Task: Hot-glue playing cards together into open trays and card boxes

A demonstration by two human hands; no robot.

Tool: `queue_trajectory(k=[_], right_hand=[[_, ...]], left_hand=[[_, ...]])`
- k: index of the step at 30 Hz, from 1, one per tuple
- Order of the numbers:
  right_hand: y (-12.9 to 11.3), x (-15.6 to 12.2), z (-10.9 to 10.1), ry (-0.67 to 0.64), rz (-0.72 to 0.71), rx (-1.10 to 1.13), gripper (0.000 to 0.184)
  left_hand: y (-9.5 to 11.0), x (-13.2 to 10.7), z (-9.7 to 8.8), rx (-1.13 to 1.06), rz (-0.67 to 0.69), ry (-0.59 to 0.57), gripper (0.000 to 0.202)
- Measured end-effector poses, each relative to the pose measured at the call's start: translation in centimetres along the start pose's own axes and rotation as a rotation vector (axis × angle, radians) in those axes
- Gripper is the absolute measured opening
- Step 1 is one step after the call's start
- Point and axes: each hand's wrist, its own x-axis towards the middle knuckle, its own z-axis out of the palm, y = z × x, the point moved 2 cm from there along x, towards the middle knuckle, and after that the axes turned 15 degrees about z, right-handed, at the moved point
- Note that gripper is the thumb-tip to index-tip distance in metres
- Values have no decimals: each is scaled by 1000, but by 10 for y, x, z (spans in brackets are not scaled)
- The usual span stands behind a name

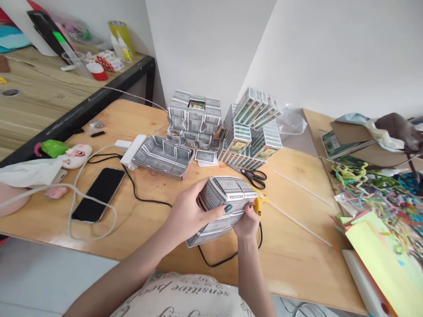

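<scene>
Between both hands, above the table's front part, is a box built from grey-patterned playing cards (228, 187). My left hand (190, 211) grips its left side, thumb across the front face. Low on the right side, my right hand (248, 220) holds it with the thumb pressed on the front. The fingers behind the box are hidden. Just past it a yellow glue gun (260, 204) shows in part, with black scissors (254, 177) beyond. Farther back sit an open card tray (163, 156), a larger card-built structure (194, 115) and stacked card packs (249, 132).
A phone (99, 194) and a white cable (74, 193) lie at left, near a white power strip (134, 152). Two thin white glue sticks (300, 222) rest at right. Coloured pipe cleaners (373, 185) and yellow paper (386, 259) crowd the right edge.
</scene>
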Motion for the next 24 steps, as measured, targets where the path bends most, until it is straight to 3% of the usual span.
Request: queue_trajectory(k=[6, 16, 21, 24], right_hand=[[-6, -3, -4, -6, -15, -53, 21], [-16, -8, 3, 48, 14, -196, 30], [-22, -12, 10, 75, 10, -272, 36], [-23, -13, 13, 67, 18, -249, 36]], left_hand=[[-6, -1, -3, -142, 7, -36, 51], [-32, 3, -4, -507, -166, 19, 54], [-46, 5, -4, -570, -217, 40, 52], [-49, 4, -5, -588, -218, 41, 62]])
